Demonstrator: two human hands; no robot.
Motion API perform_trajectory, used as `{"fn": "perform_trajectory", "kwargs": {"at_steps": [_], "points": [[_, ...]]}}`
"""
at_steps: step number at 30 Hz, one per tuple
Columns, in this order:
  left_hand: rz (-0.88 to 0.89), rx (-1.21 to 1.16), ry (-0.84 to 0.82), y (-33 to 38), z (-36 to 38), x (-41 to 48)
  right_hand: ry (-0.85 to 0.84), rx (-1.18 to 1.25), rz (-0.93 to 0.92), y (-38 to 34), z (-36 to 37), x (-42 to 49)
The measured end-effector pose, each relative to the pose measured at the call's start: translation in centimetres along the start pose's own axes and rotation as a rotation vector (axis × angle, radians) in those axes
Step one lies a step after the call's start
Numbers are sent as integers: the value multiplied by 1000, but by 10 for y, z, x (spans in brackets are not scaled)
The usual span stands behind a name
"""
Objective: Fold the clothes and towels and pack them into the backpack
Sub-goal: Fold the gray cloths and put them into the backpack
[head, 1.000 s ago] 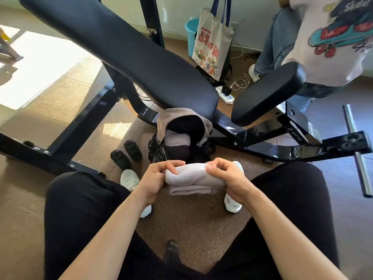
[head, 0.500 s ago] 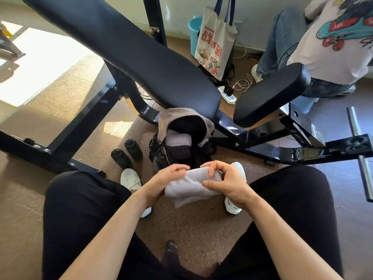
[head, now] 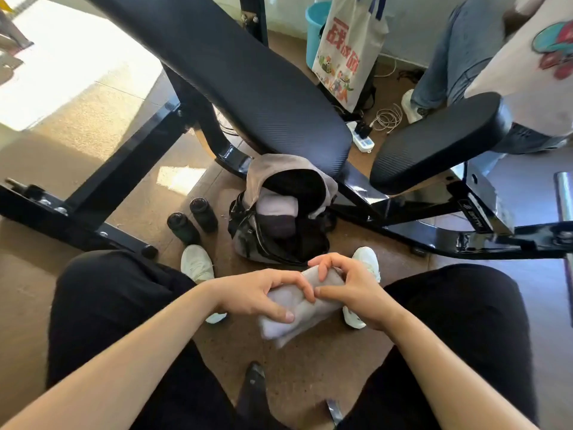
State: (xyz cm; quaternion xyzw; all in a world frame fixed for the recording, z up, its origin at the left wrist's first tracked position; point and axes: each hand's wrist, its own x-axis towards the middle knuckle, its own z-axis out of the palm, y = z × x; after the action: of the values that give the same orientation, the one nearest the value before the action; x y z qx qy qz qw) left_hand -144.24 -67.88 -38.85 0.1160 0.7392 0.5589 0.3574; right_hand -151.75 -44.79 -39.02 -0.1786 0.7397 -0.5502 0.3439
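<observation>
A folded pale grey towel (head: 290, 319) hangs tilted between my knees, its far end raised toward the backpack. My left hand (head: 263, 294) grips its near left part, thumb on top. My right hand (head: 350, 290) grips the far right end, fingers curled over it. The grey backpack (head: 257, 178) stands open on the floor just beyond my hands, under the bench. Folded pale and dark cloth (head: 276, 209) lies inside its mouth.
A black weight bench (head: 248, 82) with a steel frame (head: 465, 240) spans the floor behind the backpack. Two dark bottles (head: 192, 218) stand left of the pack. A tote bag (head: 350, 48), power strip (head: 361, 139) and a seated person (head: 511, 57) are beyond.
My hands have turned the towel from level to slanted, and it has become a tighter, narrower bundle. My right hand has moved forward toward the backpack's mouth.
</observation>
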Motion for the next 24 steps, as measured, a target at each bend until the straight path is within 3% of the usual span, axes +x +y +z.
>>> {"fn": "perform_trajectory", "kwargs": {"at_steps": [3, 9, 13, 18, 21, 24], "points": [[-32, 57, 42, -7, -22, 8, -14, -101, 25, 0, -4, 24], [-52, 283, 414, -36, -77, 51, 175, -418, -9, -1, -45, 121], [-103, 423, 516, -58, -107, 96, 174, -500, 101, 7, -70, 189], [-126, 853, 587, -91, -128, 159, 68, -560, 147, 5, -80, 255], [-158, 1173, 574, -118, -143, 186, 105, -486, 70, 4, -88, 280], [-134, 1307, 636, -143, -155, 207, 150, -394, 79, -4, -95, 292]]}}
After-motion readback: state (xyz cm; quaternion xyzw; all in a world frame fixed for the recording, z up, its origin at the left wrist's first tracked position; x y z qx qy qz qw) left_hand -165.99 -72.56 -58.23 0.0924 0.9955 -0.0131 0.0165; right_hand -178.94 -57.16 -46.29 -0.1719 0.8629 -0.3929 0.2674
